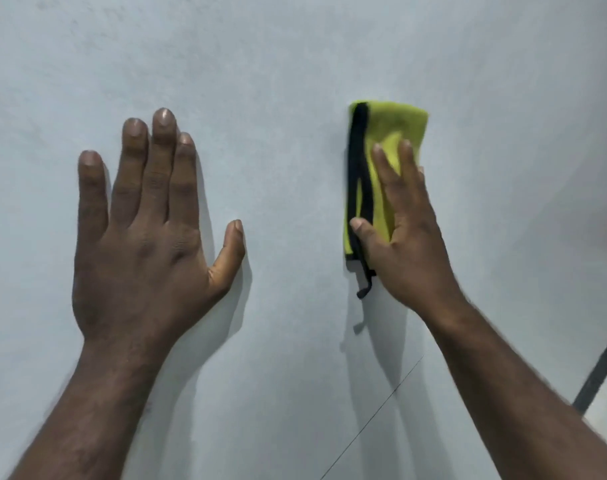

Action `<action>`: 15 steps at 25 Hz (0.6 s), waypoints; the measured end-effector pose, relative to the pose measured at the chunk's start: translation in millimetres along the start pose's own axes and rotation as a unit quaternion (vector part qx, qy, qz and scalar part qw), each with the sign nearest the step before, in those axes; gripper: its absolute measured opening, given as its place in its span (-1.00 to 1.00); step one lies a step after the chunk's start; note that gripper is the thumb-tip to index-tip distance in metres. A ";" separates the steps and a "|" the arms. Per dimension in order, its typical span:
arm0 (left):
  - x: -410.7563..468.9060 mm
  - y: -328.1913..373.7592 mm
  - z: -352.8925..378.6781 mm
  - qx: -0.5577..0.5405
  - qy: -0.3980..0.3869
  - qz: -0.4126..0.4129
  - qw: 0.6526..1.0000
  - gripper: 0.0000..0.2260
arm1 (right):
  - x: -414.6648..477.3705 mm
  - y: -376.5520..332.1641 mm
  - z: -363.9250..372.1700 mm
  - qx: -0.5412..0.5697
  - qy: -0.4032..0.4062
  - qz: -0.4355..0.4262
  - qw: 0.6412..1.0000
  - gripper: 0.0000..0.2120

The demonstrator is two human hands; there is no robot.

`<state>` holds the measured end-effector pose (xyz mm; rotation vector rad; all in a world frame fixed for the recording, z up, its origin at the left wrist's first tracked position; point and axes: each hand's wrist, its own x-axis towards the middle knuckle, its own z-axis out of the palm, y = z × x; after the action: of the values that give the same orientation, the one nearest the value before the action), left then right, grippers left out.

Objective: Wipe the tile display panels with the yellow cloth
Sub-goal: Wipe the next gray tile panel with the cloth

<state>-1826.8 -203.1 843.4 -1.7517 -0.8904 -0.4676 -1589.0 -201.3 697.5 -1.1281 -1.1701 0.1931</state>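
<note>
A: Head view, how are the hands?
B: The left hand (139,244) lies flat on the panel (278,98), fingers straight. The right hand (409,244), fingers straight too, presses the cloth (388,133) against it.
A: And the cloth?
B: Folded, well apart from the left hand.

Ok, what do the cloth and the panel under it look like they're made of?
Yellow cloth: looks like soft microfibre, with a fuzzy matt nap and black stitched edging. Tile panel: pale grey, likely ceramic or stone-look tile, with a smooth matt face and faint mottling.
</note>
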 end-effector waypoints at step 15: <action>-0.9 4.8 0.3 0.022 0.033 -0.001 0.999 -0.26 | -37.6 -2.9 19.5 -0.017 -0.059 -0.089 0.994 -0.20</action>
<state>-1823.8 -203.9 839.6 -1.6853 -0.8508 -0.5000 -1622.3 -215.2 675.2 -1.0472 -1.3758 0.1041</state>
